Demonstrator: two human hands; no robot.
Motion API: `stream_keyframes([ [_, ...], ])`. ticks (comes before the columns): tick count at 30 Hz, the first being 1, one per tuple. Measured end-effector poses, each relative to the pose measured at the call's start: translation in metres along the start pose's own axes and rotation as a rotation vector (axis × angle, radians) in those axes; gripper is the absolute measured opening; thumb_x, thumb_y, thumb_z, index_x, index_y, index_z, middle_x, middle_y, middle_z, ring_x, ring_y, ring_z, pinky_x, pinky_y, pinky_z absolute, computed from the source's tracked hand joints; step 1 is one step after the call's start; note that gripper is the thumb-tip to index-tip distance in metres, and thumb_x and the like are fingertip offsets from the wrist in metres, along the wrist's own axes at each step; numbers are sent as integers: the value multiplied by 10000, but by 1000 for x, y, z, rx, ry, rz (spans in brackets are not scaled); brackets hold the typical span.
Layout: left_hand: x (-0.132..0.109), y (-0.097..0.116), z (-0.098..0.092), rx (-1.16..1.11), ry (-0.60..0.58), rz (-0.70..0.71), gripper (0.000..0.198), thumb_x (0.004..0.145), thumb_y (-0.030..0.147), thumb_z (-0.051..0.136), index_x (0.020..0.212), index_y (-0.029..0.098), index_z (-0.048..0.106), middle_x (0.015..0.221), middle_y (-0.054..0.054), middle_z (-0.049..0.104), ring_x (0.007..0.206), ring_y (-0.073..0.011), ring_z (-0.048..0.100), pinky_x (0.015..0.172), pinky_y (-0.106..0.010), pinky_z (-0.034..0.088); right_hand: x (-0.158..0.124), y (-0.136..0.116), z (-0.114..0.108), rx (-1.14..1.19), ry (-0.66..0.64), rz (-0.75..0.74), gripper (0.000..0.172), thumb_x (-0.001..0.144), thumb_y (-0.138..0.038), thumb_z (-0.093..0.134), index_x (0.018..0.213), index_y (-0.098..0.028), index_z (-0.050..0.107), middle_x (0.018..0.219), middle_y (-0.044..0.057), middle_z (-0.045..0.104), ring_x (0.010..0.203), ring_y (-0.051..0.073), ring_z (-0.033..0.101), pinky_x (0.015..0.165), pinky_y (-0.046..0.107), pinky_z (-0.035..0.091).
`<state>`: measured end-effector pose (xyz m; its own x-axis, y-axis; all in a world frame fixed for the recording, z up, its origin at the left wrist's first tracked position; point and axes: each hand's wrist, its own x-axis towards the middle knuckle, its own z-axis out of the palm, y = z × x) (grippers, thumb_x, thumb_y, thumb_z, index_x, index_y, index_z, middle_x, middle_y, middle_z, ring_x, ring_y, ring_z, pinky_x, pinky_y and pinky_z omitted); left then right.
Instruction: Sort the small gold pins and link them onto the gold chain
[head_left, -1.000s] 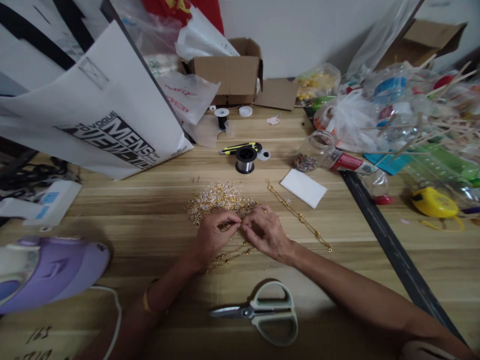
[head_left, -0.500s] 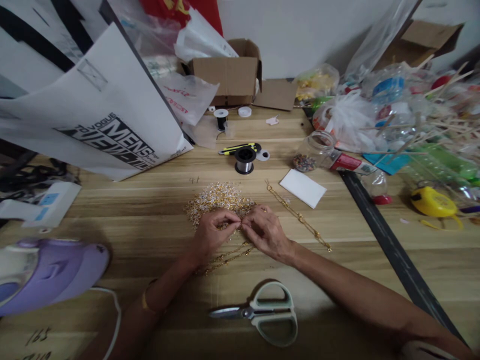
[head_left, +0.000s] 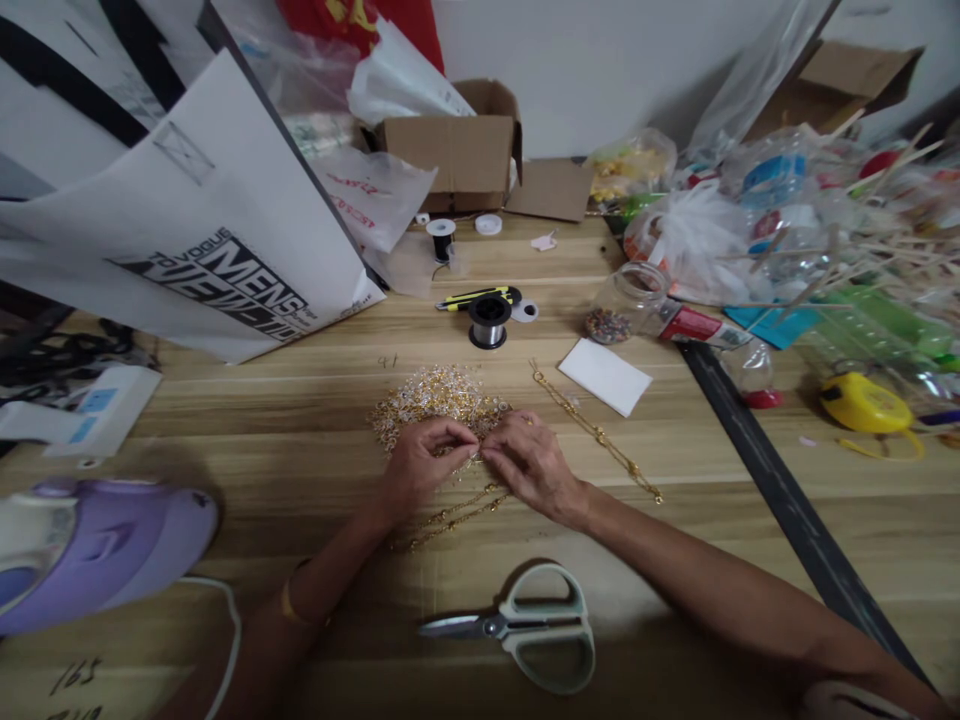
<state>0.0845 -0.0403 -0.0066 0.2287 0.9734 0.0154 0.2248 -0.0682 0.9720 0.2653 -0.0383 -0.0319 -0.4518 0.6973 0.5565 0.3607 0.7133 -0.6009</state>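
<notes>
Pinching a gold chain (head_left: 457, 510) at mid-table, just in front of a heap of gold rings (head_left: 439, 395): left hand (head_left: 420, 465) and right hand (head_left: 529, 460), fingertips closed tight on it, nearly meeting. Thin, knobbly, trailing toward the near edge. Bare wood to either side; scissors (head_left: 536, 625) shut, close to the front edge. Farther right, a jar (head_left: 626, 305) tipped over, coloured beads inside. At the wall, an open cardboard box (head_left: 454, 150), contents hidden.

Shiny gold metal chain (head_left: 450, 515) and heap of rings (head_left: 439, 395); matt grained wood table (head_left: 262, 430); scissors (head_left: 495, 626) (glossy steel blades, smooth pale plastic handles); dull cardboard box (head_left: 457, 150).
</notes>
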Motion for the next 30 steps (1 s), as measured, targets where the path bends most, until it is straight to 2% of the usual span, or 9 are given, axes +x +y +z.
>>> stream_keyframes([
  [5,1,-6,0,-26,-12,-1,75,695,199,687,730,134,673,719,-42,707,681,-141,659,659,-231,530,-1,1,2,25,19,8,14,887,-214,539,890,-208,552,765,13,648,711,151,583,845,360,423],
  [10,2,-8,0,-46,-22,-15,119,692,219,700,770,130,691,741,-50,725,673,-144,663,645,-230,528,-1,2,2,51,37,-9,37,880,-217,564,909,-208,543,785,10,664,713,142,603,865,357,424],
  [19,2,-9,-2,4,-56,3,98,731,226,672,712,130,687,685,-41,702,631,-132,623,603,-220,481,-1,1,1,34,29,-24,43,893,-237,544,918,-202,546,763,7,648,711,142,596,862,356,420],
  [24,3,-6,-3,76,-74,75,99,757,223,643,701,147,674,699,-30,689,665,-137,616,641,-230,472,1,-3,-4,51,51,16,126,864,-307,578,925,-198,558,840,52,640,786,181,579,758,345,436],
  [30,2,-3,-6,77,-50,112,108,785,227,625,709,158,661,726,-19,671,692,-131,596,685,-237,453,2,-6,-13,189,130,187,185,941,-284,404,953,-188,562,864,68,608,844,189,564,778,361,450],
])
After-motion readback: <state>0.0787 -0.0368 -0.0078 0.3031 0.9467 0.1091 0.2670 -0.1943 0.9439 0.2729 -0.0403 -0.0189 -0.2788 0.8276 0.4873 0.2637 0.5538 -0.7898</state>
